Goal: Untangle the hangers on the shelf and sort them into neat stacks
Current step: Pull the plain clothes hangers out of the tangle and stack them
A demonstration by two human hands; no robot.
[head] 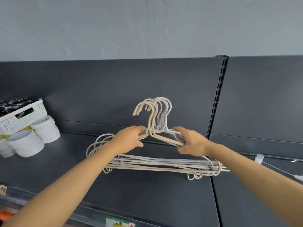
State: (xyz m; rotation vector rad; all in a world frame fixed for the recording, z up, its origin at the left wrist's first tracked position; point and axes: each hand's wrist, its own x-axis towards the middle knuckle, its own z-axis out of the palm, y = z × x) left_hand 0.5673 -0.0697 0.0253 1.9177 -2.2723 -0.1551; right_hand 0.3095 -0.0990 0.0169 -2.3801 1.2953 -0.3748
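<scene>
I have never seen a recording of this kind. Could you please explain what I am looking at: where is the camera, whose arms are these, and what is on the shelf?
There is no machine here. A person wears a camera on the head, so this one picture looks forward and down along their own bare arms. The left hand and the right hand each grip one shoulder of a bundle of pale hangers, held upright with the hooks pointing up, at a dark grey shelf. More hanger hooks show beside the left forearm; whether they are tangled with the bundle, I cannot tell. At the left of the shelf stand a white basket with dark things in it and stacks of white rolls.
</scene>
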